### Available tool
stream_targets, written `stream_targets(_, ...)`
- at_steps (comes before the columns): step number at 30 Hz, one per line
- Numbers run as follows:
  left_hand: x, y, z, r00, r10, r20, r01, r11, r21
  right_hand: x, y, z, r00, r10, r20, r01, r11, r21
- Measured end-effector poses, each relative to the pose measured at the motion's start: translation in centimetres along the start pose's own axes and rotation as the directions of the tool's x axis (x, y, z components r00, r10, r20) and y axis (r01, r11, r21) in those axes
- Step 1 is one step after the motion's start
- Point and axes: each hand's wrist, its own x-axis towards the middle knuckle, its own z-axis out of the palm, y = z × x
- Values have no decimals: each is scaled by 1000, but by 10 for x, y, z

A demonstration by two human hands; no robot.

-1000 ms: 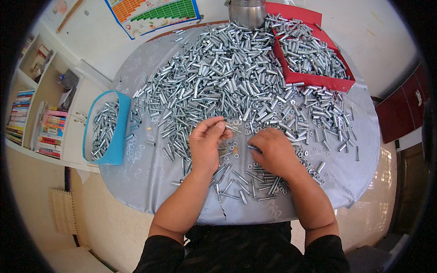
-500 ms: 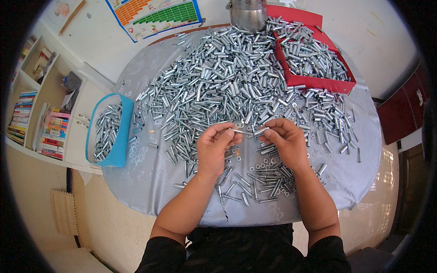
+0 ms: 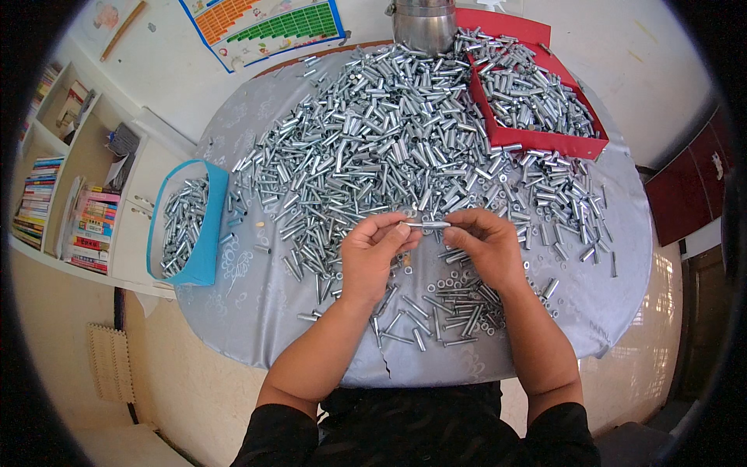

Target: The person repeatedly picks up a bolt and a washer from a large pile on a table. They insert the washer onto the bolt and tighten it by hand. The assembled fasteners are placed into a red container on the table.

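Observation:
Between my hands a thin silvery bolt (image 3: 413,224) lies level, its left end pinched by my left hand (image 3: 366,258). A wider metal sleeve (image 3: 436,224) sits in line with the bolt, apparently over its right part. My right hand (image 3: 492,247) grips the sleeve's right end between thumb and fingers. Just beyond my fingertips spreads a large heap of metal sleeves and bolts (image 3: 373,132). Below my hands lie loose bolts (image 3: 459,319) along with washers and nuts (image 3: 447,282).
A red box (image 3: 545,143) full of sleeves stands at the back right, next to a steel pot (image 3: 424,29). At the left edge of the cloth-covered table (image 3: 257,327) is a blue box (image 3: 204,249) holding more metal parts. A bookshelf (image 3: 113,179) stands further left.
My right hand has moved slightly left, bringing the sleeve from beside the bolt's end into line with it. The two parts now meet. My left hand has shifted only a little.

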Motion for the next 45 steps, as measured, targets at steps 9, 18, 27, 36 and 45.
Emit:
stream_targets(9,-8,0,4,987,-78,141,44,972,229,-1,2,-1,996,-84,10,85,979,-184)
stream_targets(18,7,7,-11,996,-20,-89,18,1000,-26,5,-9,-5,858,-506,94,450,650,-612)
stream_targets(27,8,7,-12,993,-10,-118,0,996,-87,15,4,14,792,-510,336,518,268,-812)
stream_targets(36,7,5,-13,997,-20,-76,14,997,-76,18,12,11,774,-535,339,545,289,-787)
stream_targets(45,7,2,-16,998,-33,-51,28,995,-101,14,5,11,798,-527,292,548,433,-715)
